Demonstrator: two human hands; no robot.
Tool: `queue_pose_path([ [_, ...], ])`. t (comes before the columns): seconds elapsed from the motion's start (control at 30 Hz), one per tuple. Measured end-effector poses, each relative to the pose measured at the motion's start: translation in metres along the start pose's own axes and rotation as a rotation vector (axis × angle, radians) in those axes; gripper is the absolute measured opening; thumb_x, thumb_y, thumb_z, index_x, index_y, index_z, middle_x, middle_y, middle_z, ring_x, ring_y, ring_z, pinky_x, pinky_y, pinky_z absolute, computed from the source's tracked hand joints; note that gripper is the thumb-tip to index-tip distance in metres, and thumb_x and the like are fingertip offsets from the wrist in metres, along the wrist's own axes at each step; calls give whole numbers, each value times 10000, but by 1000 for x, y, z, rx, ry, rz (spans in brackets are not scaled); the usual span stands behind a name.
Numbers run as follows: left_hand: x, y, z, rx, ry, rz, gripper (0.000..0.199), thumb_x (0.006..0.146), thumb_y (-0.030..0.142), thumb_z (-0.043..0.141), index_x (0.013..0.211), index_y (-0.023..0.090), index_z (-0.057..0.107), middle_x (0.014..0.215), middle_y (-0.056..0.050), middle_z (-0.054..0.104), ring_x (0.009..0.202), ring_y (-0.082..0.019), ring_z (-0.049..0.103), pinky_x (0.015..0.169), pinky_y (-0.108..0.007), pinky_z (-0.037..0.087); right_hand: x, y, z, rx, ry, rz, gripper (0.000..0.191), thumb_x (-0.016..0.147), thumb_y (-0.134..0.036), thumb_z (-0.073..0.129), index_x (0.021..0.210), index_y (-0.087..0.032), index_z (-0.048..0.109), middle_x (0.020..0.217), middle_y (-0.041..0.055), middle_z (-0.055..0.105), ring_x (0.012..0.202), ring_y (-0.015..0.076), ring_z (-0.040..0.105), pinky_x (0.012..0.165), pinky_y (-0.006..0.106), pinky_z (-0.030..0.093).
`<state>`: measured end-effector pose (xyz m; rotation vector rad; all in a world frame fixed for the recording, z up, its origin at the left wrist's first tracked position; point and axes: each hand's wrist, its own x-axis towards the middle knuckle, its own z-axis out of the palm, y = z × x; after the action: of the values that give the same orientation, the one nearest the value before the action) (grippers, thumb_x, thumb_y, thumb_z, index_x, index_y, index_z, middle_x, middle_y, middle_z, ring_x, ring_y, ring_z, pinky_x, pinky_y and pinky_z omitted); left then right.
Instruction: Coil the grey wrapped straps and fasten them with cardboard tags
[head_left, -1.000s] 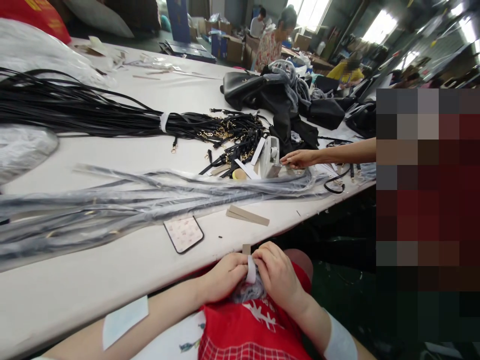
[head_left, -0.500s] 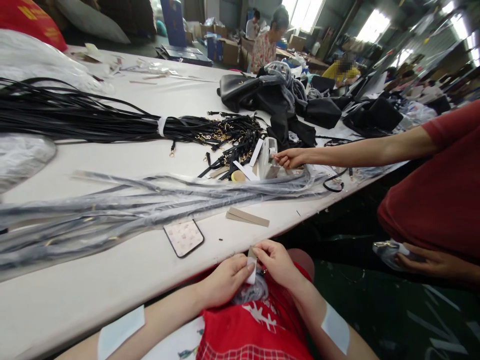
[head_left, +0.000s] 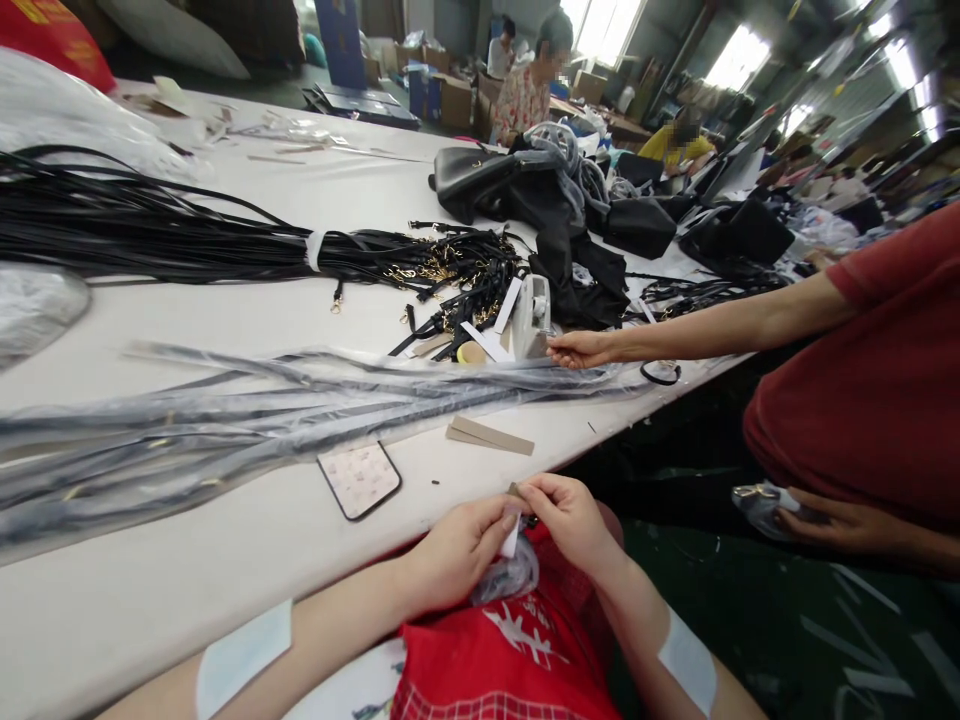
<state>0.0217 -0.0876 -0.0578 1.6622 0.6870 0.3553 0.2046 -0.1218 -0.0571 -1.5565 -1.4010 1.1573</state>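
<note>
Strips (head_left: 493,436) on table (head_left: 172,580), behind coil (head_left: 514,575)

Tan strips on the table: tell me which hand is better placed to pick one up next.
Probably the right hand: its fingers lie closer to the tan strips. The left hand grips the white strip. Both look occupied, so the right might have to let go first.
</note>
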Motion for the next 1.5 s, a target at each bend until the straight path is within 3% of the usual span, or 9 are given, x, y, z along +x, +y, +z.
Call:
queue_pose_path([
  [0.17,-5,2,3,114,55,-16,301,927,295,430,1206,182,440,900,-47,639,842,-205,609,814,-325,453,4,-4,-8,37,-85,68,371,883,-464,545,702,-155,643,614,-3,592,566,126,511,541,230,392],
  [0.33,-10,0,6,35,41,-62,584,861,267,533,1343,182,214,991,-75,669,924,-218,625,882,-364,453,2,-10,-9,10,-187,54,381,903,-462,522,676,-167,602,589,-15,568,546,119,503,535,225,383],
  [0.63,-10,-10,10,6,66,-69,662,793,268,628,1341,171,269,1247,-172,578,1124,-264,573,990,-428,422,-12,0,14,-446,34,-7,264,960,-299,396,797,-191,573,614,-13,554,554,136,495,549,247,320],
  [0.83,-10,-13,16,-39,11,-77,544,874,305,544,1312,155,258,939,-79,680,889,-216,636,830,-366,477,-5,13,13,-175,-195,280,280,939,-312,412,710,-192,518,513,-50,516,402,98,446,415,202,304],
  [0.93,-9,-22,23,-125,76,-115,439,898,323,518,1245,161,303,789,-10,651,716,-167,611,703,-304,468,-13,21,17,-180,-183,328,269,955,-304,359,753,-202,506,446,-77,467,314,99,387,374,210,272],
  [1.07,-6,-33,30,-248,139,-175,342,893,345,525,1147,171,375,670,54,567,565,-118,528,567,-244,400,-23,19,19,-392,-12,133,197,938,-242,408,793,-195,534,619,-15,582,537,137,542,511,232,345],
  [1.17,-4,-33,29,-297,91,-195,309,882,352,533,1100,168,415,660,56,556,530,-103,486,515,-222,353,-21,10,13,-501,-11,-13,204,941,-245,435,810,-193,581,694,3,617,634,148,566,587,243,370],
  [1.3,-2,-27,23,-252,47,-183,278,885,328,519,1094,168,428,676,45,586,536,-105,497,537,-230,374,-12,1,1,-321,-99,-63,265,942,-270,454,731,-188,591,674,-8,594,637,133,543,599,231,394],
  [1.5,-5,-21,23,-132,29,-124,290,909,330,494,1131,162,413,786,-6,650,665,-145,571,651,-272,439,-8,0,-9,98,-352,221,296,837,-409,625,706,-143,614,606,-31,559,555,101,491,535,210,364],
])
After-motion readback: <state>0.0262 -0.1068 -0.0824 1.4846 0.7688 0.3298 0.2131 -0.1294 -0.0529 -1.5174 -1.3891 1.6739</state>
